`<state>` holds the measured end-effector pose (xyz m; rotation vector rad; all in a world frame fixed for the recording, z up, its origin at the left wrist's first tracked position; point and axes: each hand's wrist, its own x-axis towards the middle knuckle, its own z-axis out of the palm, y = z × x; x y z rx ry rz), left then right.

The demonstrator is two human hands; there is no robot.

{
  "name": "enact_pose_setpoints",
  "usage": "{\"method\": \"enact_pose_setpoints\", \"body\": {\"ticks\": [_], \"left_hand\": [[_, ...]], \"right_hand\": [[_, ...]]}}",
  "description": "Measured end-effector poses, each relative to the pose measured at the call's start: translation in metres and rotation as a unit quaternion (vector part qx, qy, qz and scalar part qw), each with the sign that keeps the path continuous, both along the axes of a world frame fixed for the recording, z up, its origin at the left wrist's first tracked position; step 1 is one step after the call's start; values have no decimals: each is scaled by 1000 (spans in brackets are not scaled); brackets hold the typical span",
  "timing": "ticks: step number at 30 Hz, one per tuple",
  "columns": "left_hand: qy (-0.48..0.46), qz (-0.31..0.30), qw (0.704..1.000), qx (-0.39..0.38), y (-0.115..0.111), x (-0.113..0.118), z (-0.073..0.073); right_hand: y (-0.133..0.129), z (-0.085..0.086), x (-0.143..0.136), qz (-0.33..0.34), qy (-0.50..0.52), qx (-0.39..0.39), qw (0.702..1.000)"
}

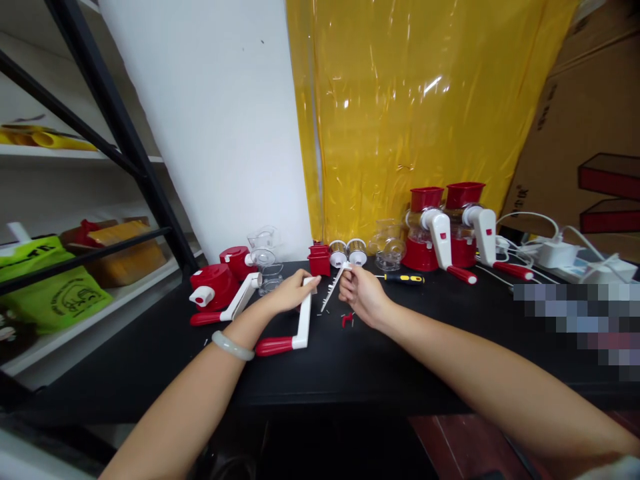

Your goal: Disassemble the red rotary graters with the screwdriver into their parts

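Note:
My left hand (294, 292) is closed on the upper end of a white crank handle (303, 323), whose red grip (274, 346) points left over the black table. Between the fingertips of my right hand (361, 293) is the top of a thin white strip (332, 291) with small teeth along one side, slanting down to the left. Just below my right hand lies a small red part (347, 320), with tiny screws around it. Behind the hands stand red hoppers (319, 259) and two metal-and-white drums (347, 253).
Red bases (214, 287) and another crank (241, 298) sit at the left, near clear plastic housings (263, 250). A yellow-black screwdriver (404, 278) lies right of centre. Two assembled red-and-white grinders (421, 253) and white chargers with cables (557, 253) occupy the right side.

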<state>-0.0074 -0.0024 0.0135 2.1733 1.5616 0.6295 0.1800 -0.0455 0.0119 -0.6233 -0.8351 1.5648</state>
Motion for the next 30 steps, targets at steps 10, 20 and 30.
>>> {"method": "enact_pose_setpoints", "body": {"ticks": [10, 20, 30], "left_hand": [[110, -47, 984, 135, -4, 2, -1], [28, -173, 950, 259, -34, 19, 21], [55, -8, 981, 185, -20, -22, 45]], "right_hand": [[2, -8, 0, 16, -7, 47, 999], [9, -10, 0, -13, -4, 59, 998], [14, -18, 0, -20, -60, 122, 991]]}}
